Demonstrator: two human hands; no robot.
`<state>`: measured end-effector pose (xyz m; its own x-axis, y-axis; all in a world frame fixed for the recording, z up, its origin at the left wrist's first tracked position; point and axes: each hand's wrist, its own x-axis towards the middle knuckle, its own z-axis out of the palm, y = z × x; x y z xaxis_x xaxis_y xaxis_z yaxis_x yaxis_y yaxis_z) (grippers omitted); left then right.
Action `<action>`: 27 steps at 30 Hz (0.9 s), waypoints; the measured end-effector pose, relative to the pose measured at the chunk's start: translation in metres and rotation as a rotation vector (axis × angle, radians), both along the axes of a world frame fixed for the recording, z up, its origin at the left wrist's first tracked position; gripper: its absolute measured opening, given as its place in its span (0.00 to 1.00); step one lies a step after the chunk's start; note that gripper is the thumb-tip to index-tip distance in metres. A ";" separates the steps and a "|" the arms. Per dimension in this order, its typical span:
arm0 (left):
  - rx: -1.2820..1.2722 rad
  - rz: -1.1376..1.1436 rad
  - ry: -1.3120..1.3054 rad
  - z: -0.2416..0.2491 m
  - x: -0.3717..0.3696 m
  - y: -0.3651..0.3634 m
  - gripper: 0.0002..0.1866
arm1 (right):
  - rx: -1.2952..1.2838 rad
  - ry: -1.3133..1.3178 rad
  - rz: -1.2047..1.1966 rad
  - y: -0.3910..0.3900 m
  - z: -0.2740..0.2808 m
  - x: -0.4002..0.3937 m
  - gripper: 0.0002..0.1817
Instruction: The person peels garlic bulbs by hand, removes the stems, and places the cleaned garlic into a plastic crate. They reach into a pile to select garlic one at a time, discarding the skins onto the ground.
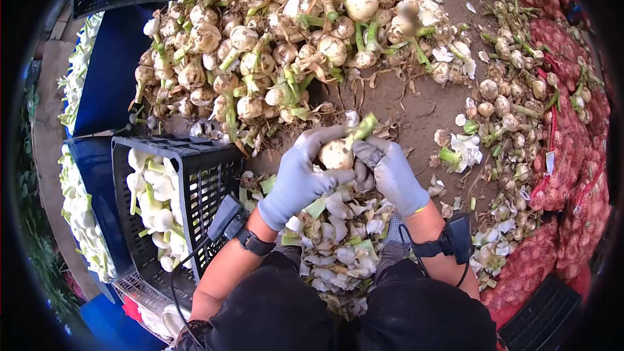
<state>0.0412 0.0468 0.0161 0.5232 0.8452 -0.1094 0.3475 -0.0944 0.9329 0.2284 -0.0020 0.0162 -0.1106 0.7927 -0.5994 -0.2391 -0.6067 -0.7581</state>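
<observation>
Between my two gloved hands is a garlic bulb [336,154] with a short green stem pointing up and right. My left hand [305,172] wraps round the bulb from the left, thumb and fingers against its skin. On the other side, my right hand [390,172] has its fingers closed at the stem and the bulb's right edge; the dark fingertips of that glove are dirty. Below the hands, between my legs, lies a heap of peeled garlic skins [338,247]. A large pile of unpeeled garlic bulbs [260,45] with cut stems rises just ahead.
At left, a black plastic crate [188,156] holds cleaned white garlic [156,201]. Blue crates [107,71] with more garlic stand beyond it. Red mesh sacks [565,143] line the right side, with small loose bulbs [500,107] scattered on the soil before them.
</observation>
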 end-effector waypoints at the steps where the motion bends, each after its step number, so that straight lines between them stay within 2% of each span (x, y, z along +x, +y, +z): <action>1: -0.225 0.090 -0.078 0.002 -0.003 -0.002 0.37 | 0.007 0.079 -0.045 -0.001 0.003 -0.002 0.16; 2: -0.201 0.080 -0.092 -0.002 -0.003 -0.005 0.36 | 0.026 0.077 -0.021 -0.002 0.000 -0.002 0.15; 3: 0.086 -0.025 0.006 -0.004 -0.006 -0.003 0.35 | 0.026 0.082 -0.019 -0.003 0.001 -0.005 0.15; 5: 0.188 -0.098 0.083 -0.003 -0.005 -0.008 0.34 | 0.006 -0.094 0.043 -0.002 0.008 -0.010 0.16; 6: 0.127 -0.069 0.068 0.000 -0.003 -0.012 0.33 | -0.085 -0.050 0.048 -0.001 0.007 -0.009 0.17; 10: 0.196 -0.051 0.071 -0.006 -0.009 -0.019 0.33 | -0.084 0.056 -0.035 -0.014 -0.009 -0.012 0.16; 12: -0.578 0.180 -0.291 -0.008 -0.011 -0.023 0.33 | -0.077 0.011 -0.037 -0.014 -0.007 -0.018 0.16; 13: -0.579 0.183 -0.292 -0.011 -0.013 -0.023 0.33 | -0.072 -0.032 -0.041 -0.015 -0.005 -0.021 0.15; 15: -0.824 0.287 -0.636 -0.018 -0.019 -0.022 0.27 | -0.090 -0.031 -0.083 -0.018 -0.006 -0.027 0.13; 16: -0.872 0.390 -0.771 -0.019 -0.017 -0.024 0.26 | 0.088 -0.286 -0.013 -0.022 -0.021 -0.031 0.13; 17: -0.873 0.390 -0.771 -0.017 -0.018 -0.024 0.26 | 0.267 -0.540 0.059 -0.022 -0.024 -0.034 0.12; 18: -1.015 0.394 -0.879 -0.013 -0.019 -0.023 0.27 | 0.498 -1.015 0.196 -0.023 -0.018 -0.032 0.10; 19: -1.157 0.398 -0.987 -0.011 -0.019 -0.022 0.29 | 0.495 -1.015 0.199 -0.022 -0.019 -0.030 0.10; 21: -1.122 0.316 -0.963 -0.012 -0.019 -0.021 0.31 | 0.514 -1.135 0.336 -0.020 -0.022 -0.026 0.12; 22: -1.021 0.291 -0.895 -0.009 -0.019 -0.021 0.34 | 0.515 -1.135 0.338 -0.019 -0.020 -0.026 0.12; 23: -0.925 0.264 -0.824 -0.004 -0.018 -0.020 0.37 | 0.415 -0.740 0.169 -0.018 -0.016 -0.027 0.12; 24: -0.738 0.167 -0.528 0.003 -0.017 -0.019 0.44 | 0.310 -0.347 0.002 -0.017 -0.012 -0.027 0.12; 25: -0.733 0.166 -0.528 0.007 -0.016 -0.019 0.44 | 0.204 0.048 -0.159 -0.014 -0.010 -0.028 0.12; 27: -0.664 0.151 -0.344 0.012 -0.017 -0.023 0.40 | 0.105 0.156 -0.213 -0.014 -0.009 -0.029 0.11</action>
<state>0.0242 0.0243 0.0276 0.5039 0.7240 -0.4711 -0.0087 0.5496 0.8354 0.1996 -0.0162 0.0073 -0.0193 0.8647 -0.5020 -0.4712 -0.4507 -0.7582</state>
